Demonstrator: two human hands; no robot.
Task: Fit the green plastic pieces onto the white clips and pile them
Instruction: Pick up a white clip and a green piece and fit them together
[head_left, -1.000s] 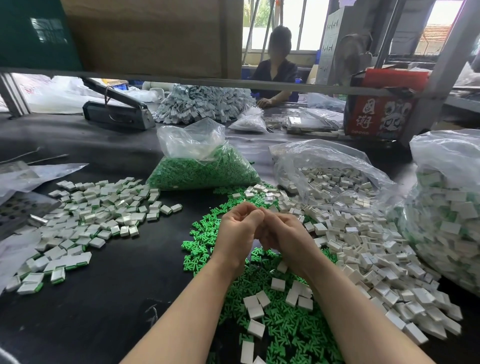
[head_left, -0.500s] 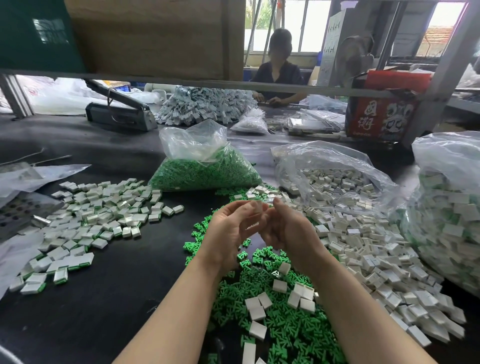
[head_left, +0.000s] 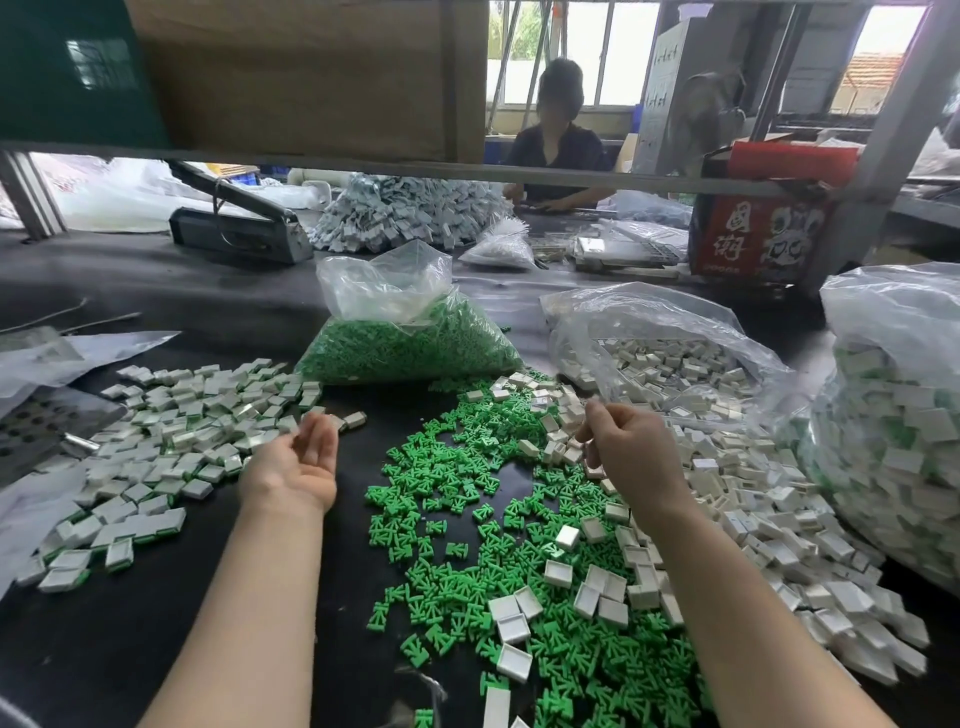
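Note:
Loose green plastic pieces (head_left: 467, 519) lie scattered on the black table in front of me. To their right is a heap of white clips (head_left: 753, 499). On the left lies a pile of fitted clips (head_left: 171, 447), white with green edges. My left hand (head_left: 296, 462) hovers palm up at that pile's right edge, fingers relaxed and empty. A single fitted clip (head_left: 356, 420) lies just beyond its fingertips. My right hand (head_left: 628, 452) is over the near edge of the white heap, fingers curled down and pinching a white clip (head_left: 594, 470).
A clear bag of green pieces (head_left: 410, 343) and an open bag of white clips (head_left: 670, 358) stand behind the heaps. A big bag of fitted clips (head_left: 898, 441) stands at the right. A sealing machine (head_left: 234, 228), a red box (head_left: 753, 239) and a seated person (head_left: 558, 150) are beyond.
My hands were together in the middle and have separated. The left swung to the fitted pile and opened empty; the right moved to the white clips.

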